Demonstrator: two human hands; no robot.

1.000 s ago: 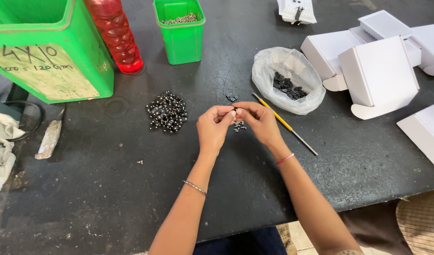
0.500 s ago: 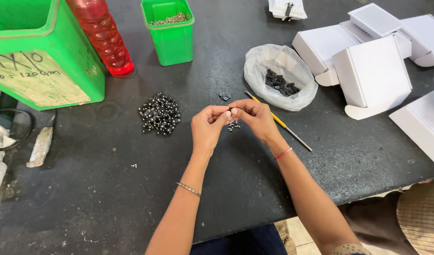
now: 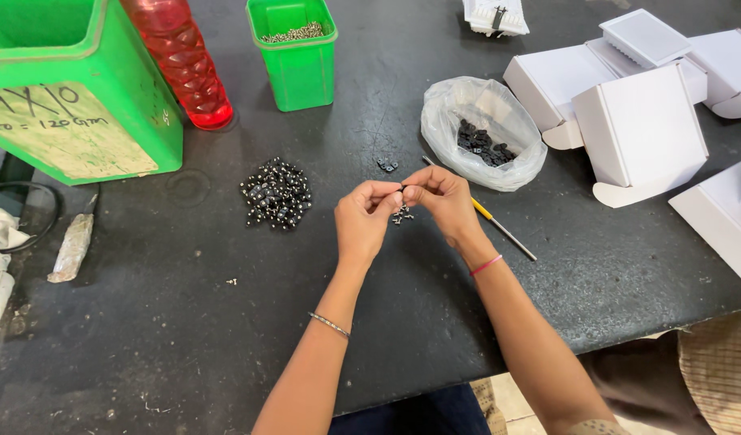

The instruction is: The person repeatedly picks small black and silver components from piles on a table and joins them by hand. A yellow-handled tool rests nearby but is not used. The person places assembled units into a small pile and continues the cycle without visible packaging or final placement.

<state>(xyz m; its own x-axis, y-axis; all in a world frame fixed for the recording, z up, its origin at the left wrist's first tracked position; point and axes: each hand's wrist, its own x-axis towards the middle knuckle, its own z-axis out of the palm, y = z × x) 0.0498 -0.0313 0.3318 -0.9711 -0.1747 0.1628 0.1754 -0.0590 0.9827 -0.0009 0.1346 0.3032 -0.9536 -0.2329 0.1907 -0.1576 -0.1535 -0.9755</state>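
Left hand (image 3: 365, 221) and right hand (image 3: 444, 201) pinch a small black part (image 3: 402, 190) together above the dark table (image 3: 225, 338). A pile of black pieces (image 3: 276, 193) lies just left.

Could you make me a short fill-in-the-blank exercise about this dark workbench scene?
1. The left hand and right hand pinch a small ____ part between their fingertips.
2. The clear plastic bag holds ____ pieces.
3. The small green plastic bin stands beside a ____ bottle.

Missing words: black; black; red

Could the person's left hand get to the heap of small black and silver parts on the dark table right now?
Probably yes. The heap of small black and silver parts lies just left of the left hand, with bare dark table between them. But its fingertips are pinching a small part together with the right hand.
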